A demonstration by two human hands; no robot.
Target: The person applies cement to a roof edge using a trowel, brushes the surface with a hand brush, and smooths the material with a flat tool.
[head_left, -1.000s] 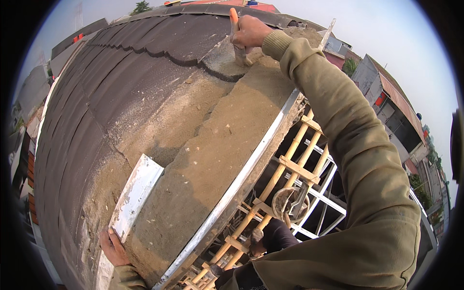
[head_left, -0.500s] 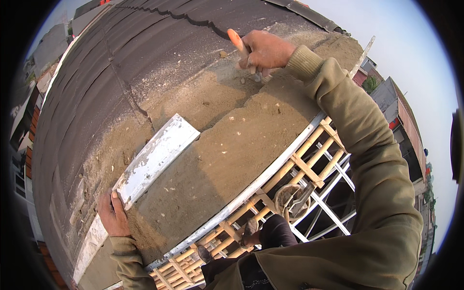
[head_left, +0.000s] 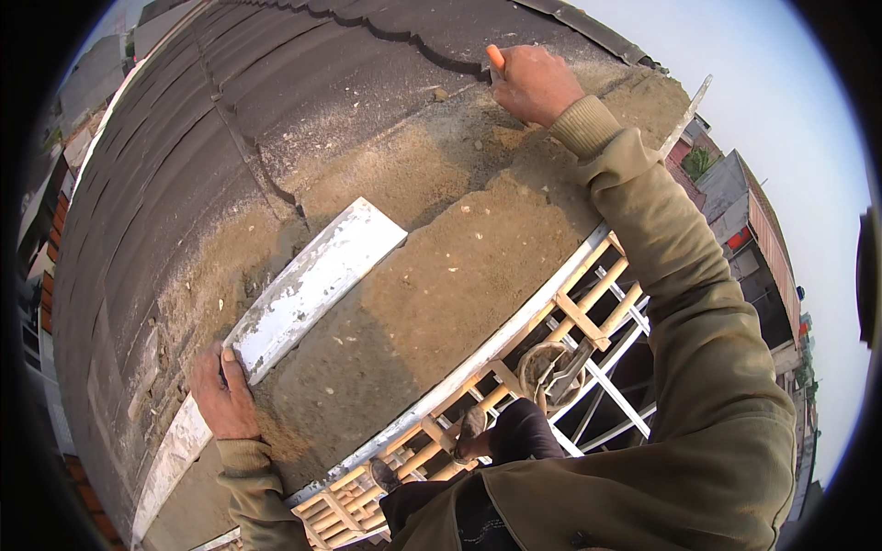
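Left hand (head_left: 223,395) grasps the white plank (head_left: 317,285), covering part of it; the plank lies aslant along the brown mortar (head_left: 469,262). Farther up, the right hand (head_left: 539,84) is closed around an orange handle (head_left: 496,59), its lower end hidden. Dark roof tiles (head_left: 303,87) stretch beyond, cut off above.

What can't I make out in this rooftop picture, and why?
All in the head view:
Orange-ended tool: working end hidden by the right fingers.
White board: stretch under the left fingers covered by them.
Bucket: contents partly blocked by a grey tool, too small to tell.
Left sleeve: cut off by the lower edge.
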